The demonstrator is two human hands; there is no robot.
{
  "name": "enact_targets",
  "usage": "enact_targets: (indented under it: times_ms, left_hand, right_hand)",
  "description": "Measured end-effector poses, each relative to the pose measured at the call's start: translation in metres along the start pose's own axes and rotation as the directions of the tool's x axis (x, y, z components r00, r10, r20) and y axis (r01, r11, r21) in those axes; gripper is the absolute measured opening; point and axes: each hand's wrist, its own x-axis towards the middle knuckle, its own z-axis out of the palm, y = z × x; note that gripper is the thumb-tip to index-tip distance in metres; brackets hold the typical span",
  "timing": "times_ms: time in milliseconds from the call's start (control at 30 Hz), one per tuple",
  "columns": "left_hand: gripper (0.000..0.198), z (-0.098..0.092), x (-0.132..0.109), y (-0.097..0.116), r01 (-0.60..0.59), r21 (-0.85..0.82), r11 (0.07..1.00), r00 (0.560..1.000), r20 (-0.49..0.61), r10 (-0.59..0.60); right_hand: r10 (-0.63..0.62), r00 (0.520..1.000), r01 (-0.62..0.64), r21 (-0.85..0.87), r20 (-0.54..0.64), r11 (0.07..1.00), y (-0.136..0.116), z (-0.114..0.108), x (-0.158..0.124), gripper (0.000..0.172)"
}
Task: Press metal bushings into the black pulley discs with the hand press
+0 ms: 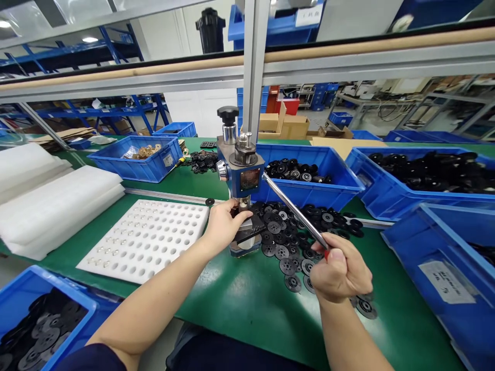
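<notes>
A blue hand press (pixel 240 170) stands on the green bench, with a metal lever (pixel 296 210) sloping down to the right from its side. My right hand (pixel 340 265) is wrapped round the lever's lower end, where a bit of red shows. At the press, my left hand (pixel 224 226) has thumb and fingers around a small part beneath the ram (pixel 244 202); the part is mostly hidden by the fingers. Black discs (pixel 288 265) lie in a heap to the right of the press base. Left of the press is a white foam tray (pixel 149 237) with rows of holes, some holding small clear pieces.
Blue bins (pixel 417 183) of black parts stand at the right and behind the press. Another bin (pixel 154 172) holds brownish parts. White foam sheets (pixel 62 206) lie at the left, above a bin (pixel 87 309) of discs. A metal post (pixel 253 72) rises behind the press.
</notes>
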Motion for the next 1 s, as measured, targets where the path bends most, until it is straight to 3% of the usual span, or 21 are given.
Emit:
enact_targets:
  times_ms: [167,267,333,533,633,800,900,1000]
  left_hand:
    - [0.015,0.002,0.002,-0.002,-0.025,0.047,0.999,0.999,-0.029,0.027]
    - [0.013,0.003,0.002,-0.002,-0.026,0.024,0.999,0.998,-0.052,0.027]
    - [0.014,0.004,0.001,-0.002,-0.018,0.019,1.000,0.997,-0.077,0.020]
    - [0.019,0.009,-0.003,-0.012,-0.027,0.049,0.998,0.994,-0.105,0.032]
    - [0.021,0.012,-0.003,-0.021,-0.033,0.054,0.998,0.995,-0.094,0.038]
    - [0.023,0.011,-0.002,-0.023,-0.048,0.094,0.994,0.995,-0.084,0.056]
    - [0.023,0.005,0.001,-0.017,-0.065,0.083,0.994,0.995,-0.073,0.071]
    - [0.023,0.002,0.005,-0.015,-0.085,0.070,0.994,0.995,-0.036,0.088]
  right_hand:
    - [-0.013,0.994,0.015,-0.015,0.109,1.000,-0.009,-0.004,0.008,0.022]
    - [0.053,0.977,-0.046,-0.042,0.205,0.998,-0.015,-0.010,0.019,0.022]
    - [0.085,0.974,-0.080,-0.032,0.210,0.996,-0.016,-0.013,0.021,0.023]
    - [0.267,0.932,-0.276,0.002,0.245,0.961,-0.010,-0.018,0.005,0.023]
    - [0.293,0.937,-0.289,-0.050,0.191,0.956,-0.004,-0.018,-0.006,0.023]
    - [0.228,0.972,-0.224,-0.069,0.052,0.972,0.005,-0.013,-0.014,0.027]
    - [0.208,0.968,-0.207,-0.025,0.138,0.978,0.003,-0.012,-0.010,0.027]
    - [0.247,0.932,-0.253,-0.012,0.267,0.967,-0.009,-0.014,-0.001,0.031]
